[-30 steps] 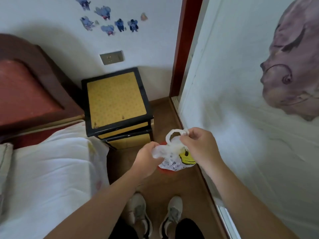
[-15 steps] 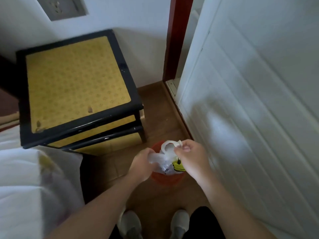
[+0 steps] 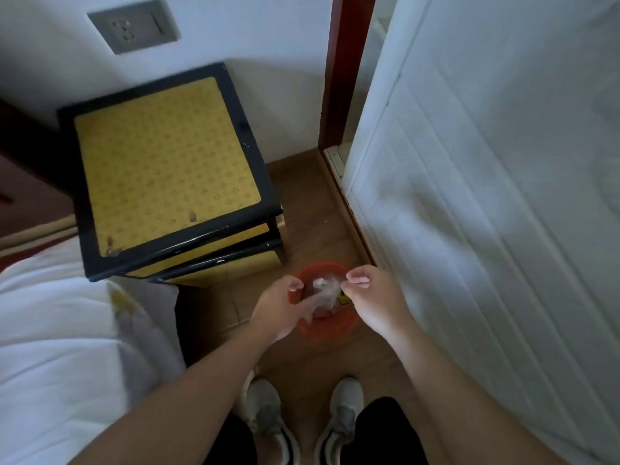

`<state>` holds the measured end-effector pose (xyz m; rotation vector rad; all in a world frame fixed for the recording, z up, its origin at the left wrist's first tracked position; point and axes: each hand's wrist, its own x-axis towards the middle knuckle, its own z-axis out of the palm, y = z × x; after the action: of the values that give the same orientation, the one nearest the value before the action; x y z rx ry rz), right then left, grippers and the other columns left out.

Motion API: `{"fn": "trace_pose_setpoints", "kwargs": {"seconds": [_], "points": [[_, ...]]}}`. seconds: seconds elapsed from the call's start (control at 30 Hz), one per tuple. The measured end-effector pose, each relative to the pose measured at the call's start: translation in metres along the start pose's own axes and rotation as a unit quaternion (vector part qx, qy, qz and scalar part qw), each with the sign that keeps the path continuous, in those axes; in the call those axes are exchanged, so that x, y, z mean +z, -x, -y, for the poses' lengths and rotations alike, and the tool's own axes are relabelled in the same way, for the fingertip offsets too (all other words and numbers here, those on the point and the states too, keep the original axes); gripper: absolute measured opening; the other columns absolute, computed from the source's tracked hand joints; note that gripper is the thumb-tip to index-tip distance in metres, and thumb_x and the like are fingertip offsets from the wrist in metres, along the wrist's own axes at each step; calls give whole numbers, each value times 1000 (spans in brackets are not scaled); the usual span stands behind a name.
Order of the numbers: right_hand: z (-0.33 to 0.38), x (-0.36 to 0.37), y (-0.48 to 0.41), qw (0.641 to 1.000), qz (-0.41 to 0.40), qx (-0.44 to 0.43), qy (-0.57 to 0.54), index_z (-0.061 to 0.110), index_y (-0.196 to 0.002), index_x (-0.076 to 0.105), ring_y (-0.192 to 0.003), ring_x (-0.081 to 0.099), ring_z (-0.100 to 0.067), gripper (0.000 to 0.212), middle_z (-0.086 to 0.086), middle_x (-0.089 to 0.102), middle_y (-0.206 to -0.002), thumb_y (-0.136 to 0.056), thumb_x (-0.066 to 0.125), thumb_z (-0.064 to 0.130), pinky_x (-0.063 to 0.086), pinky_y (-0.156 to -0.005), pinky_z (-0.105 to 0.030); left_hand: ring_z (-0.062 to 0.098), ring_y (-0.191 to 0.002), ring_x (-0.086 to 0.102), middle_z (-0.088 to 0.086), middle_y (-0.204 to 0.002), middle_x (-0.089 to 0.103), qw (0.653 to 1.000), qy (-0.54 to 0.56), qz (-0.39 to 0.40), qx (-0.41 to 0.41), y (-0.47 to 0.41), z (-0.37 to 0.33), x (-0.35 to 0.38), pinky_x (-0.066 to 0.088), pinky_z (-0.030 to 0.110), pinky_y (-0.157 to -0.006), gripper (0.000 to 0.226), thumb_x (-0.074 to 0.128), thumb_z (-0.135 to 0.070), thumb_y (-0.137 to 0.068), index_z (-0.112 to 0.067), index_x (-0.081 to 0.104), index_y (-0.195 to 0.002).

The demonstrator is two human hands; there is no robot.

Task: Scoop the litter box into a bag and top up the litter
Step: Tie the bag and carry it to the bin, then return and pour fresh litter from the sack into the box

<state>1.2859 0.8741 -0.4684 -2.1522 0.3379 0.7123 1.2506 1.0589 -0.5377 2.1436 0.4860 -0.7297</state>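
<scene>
- thin translucent plastic bag [image 3: 323, 292], lower centre: crinkled film, slight sheen, yellow print on one side
- small round red plastic bin [image 3: 327, 332] under it: smooth, semi-gloss
- square black-framed nightstand [image 3: 167, 162], centre left: glossy black lacquer, chipped at edges; yellow top panel matt, fine repeat pattern, a few scuffs
- brown wood-look floor [image 3: 302, 203]: smooth, low sheen
- white panelled door [image 3: 469, 229], right: painted, matt, grooved
- dark red door frame [image 3: 345, 62], top: glossy wood
- grey socket plate [image 3: 132, 26], upper left: brushed-metal look
- white bedding [image 3: 50, 330], lower left: soft matt cloth
</scene>
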Motion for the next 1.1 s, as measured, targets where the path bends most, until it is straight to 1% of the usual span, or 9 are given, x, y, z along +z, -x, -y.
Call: {"fn": "trace_pose_setpoints", "kwargs": {"seconds": [0.1, 0.17, 0.3, 0.37, 0.47, 0.63, 0.83, 0.97, 1.1], "points": [[31, -23, 27, 1000, 0, -14, 25, 26, -109, 64, -98, 60, -5, 17, 11, 64, -109, -92, 62, 29, 39, -67, -11, 9, -115, 54, -12, -124, 59, 1000, -22, -14, 12, 32, -27, -26, 42, 24, -88, 40, 67, -43, -84, -31, 56, -121], [54, -39, 47, 999, -5, -29, 45, 25, -111, 63, -101, 60, -7, 19, 10, 65, -111, -92, 61, 29, 40, -70, -12, 9, -118, 53, -11, -128, 58, 999, -32, -25, 26, 56, -49, -46, 42, 25, -93, 43, 66, -39, -88, -31, 54, -128], [99, -71, 92, 992, -12, -72, 103, 22, -126, 60, -112, 60, -11, 32, 5, 64, -126, -96, 57, 31, 43, -86, -20, 11, -124, 51, -10, -136, 55, 995, -55, -51, 60, 110, -96, -90, 40, 25, -96, 47, 59, -38, -93, -29, 48, -138], [120, -85, 113, 987, -12, -90, 130, 21, -131, 57, -118, 58, -14, 36, 3, 61, -133, -97, 54, 33, 44, -93, -22, 11, -125, 51, -10, -138, 54, 992, -74, -62, 75, 136, -118, -110, 42, 28, -99, 47, 56, -40, -95, -30, 46, -140], [147, -103, 141, 977, -11, -117, 176, 22, -137, 53, -126, 54, -18, 41, 2, 56, -141, -99, 49, 38, 44, -104, -31, 12, -123, 52, -8, -139, 53, 988, -98, -78, 95, 171, -144, -137, 44, 30, -98, 46, 51, -44, -96, -30, 46, -140], [186, -128, 179, 964, -31, -155, 216, 21, -140, 50, -132, 50, -19, 45, 1, 52, -145, -101, 44, 42, 40, -108, -33, 16, -131, 46, -4, -146, 47, 978, -130, -99, 126, 222, -174, -177, 41, 34, -106, 48, 45, -45, -99, -25, 43, -143], [217, -144, 217, 949, -30, -189, 249, 19, -146, 43, -138, 42, -21, 49, -1, 45, -151, -103, 39, 42, 35, -111, -35, 21, -129, 47, 0, -143, 49, 962, -181, -129, 157, 278, -195, -217, 41, 39, -105, 47, 34, -43, -103, -21, 40, -145], [230, -146, 235, 937, -16, -206, 281, 20, -148, 38, -142, 37, -23, 51, -1, 39, -155, -103, 35, 44, 34, -115, -40, 24, -132, 43, 2, -145, 47, 954, -211, -155, 150, 305, -195, -237, 38, 42, -108, 46, 32, -40, -103, -20, 40, -144], [241, -145, 253, 921, -27, -221, 318, 22, -151, 32, -147, 29, -23, 52, 0, 31, -160, -104, 32, 45, 27, -117, -39, 24, -131, 43, 4, -142, 49, 944, -231, -188, 140, 325, -185, -251, 35, 44, -110, 44, 31, -37, -102, -18, 44, -139]]}}
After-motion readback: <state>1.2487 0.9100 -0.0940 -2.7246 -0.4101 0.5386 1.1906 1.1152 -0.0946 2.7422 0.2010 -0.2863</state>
